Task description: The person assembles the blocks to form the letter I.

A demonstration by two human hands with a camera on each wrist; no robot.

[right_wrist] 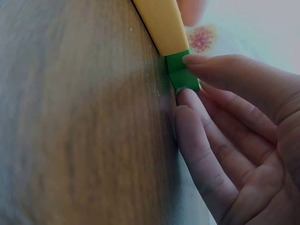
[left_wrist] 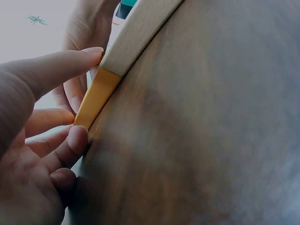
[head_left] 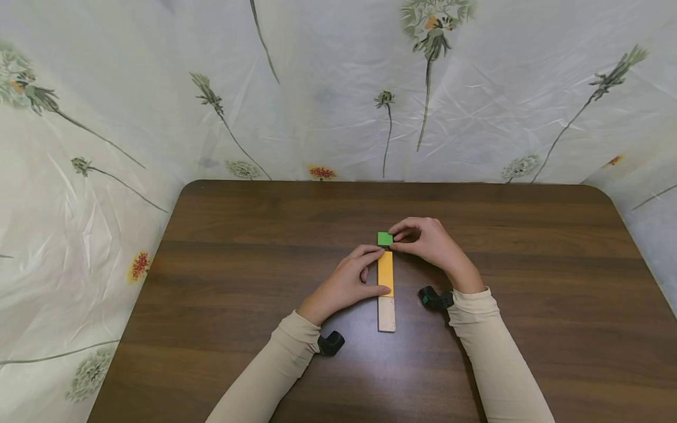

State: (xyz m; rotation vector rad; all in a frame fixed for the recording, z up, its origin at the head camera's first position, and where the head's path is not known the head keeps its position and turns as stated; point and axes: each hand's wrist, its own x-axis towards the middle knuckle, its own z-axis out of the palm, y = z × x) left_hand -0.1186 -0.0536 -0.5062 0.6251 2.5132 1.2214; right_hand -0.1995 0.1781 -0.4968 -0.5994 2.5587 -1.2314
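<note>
A yellow rectangular block (head_left: 385, 271) lies on the table, its near end meeting a plain wooden block (head_left: 386, 314). My left hand (head_left: 346, 283) pinches the yellow block lengthwise, with the thumb by the near end and fingertips at the far end. At that far end sits a small green block (head_left: 385, 238), which my right hand (head_left: 429, 245) pinches between thumb and fingers from the right. In the right wrist view the green block (right_wrist: 182, 70) appears against the end of the yellow block (right_wrist: 161, 26). The three blocks form a nearly straight line.
The brown wooden table (head_left: 254, 235) has rounded far corners. Behind it and at the sides hangs a pale sheet (head_left: 328, 106) with a dandelion print. A small black camera is strapped at each wrist.
</note>
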